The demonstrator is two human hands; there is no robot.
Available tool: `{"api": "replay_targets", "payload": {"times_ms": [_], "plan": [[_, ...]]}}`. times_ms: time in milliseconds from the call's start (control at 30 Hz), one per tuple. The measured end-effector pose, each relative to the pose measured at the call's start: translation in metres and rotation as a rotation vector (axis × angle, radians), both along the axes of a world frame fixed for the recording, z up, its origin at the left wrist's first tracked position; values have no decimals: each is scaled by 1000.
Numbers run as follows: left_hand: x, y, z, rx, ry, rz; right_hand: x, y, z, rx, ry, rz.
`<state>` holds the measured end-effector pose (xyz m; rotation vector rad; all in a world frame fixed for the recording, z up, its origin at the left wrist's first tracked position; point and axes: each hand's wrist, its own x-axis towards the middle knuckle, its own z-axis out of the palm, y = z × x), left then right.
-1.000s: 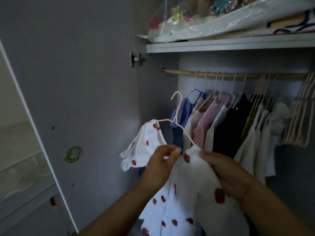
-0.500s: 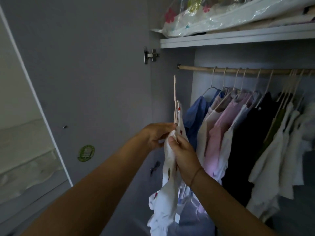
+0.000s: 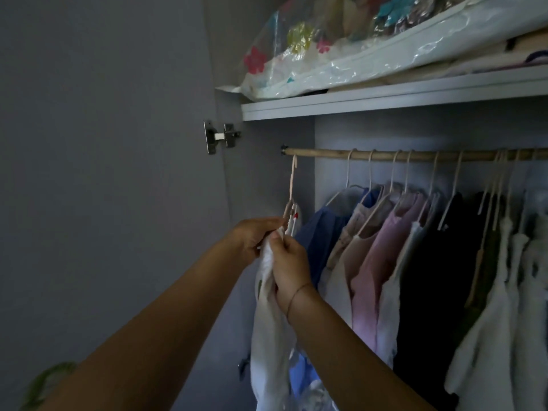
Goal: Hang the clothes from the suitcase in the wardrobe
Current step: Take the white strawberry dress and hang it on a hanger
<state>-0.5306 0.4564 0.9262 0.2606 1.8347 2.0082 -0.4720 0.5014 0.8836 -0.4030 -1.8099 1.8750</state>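
Observation:
A white dress with red strawberry prints [image 3: 268,330] hangs edge-on from a pale hanger [image 3: 292,185]. The hanger's hook reaches up to the left end of the wooden rail [image 3: 421,155]; whether it rests on the rail I cannot tell. My left hand [image 3: 255,237] grips the dress's shoulder and the hanger from the left. From the right, my right hand [image 3: 289,265] pinches the fabric just below the hanger. Both arms stretch up into the wardrobe. The suitcase is out of view.
Several hung garments [image 3: 385,262] fill the rail to the right: blue, beige, pink, black, white. The open wardrobe door [image 3: 103,173] stands at the left with its hinge [image 3: 221,136]. A shelf [image 3: 385,96] above carries a clear flowered storage bag [image 3: 341,54].
The dress turned edge-on, and both hands raised it and the hanger toward the rail's left end. The hook now sits at rail height.

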Motion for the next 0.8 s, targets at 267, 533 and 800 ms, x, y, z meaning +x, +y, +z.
{"api": "replay_targets", "payload": {"times_ms": [267, 533, 800], "plan": [[-52, 32, 19, -95, 23, -15, -67, 27, 16, -58, -37, -40], [-88, 2, -6, -173, 66, 61, -93, -5, -17, -41, -11, 23], [-95, 3, -29, -207, 249, 287, -115, -30, -32, -163, -23, 62]]}}
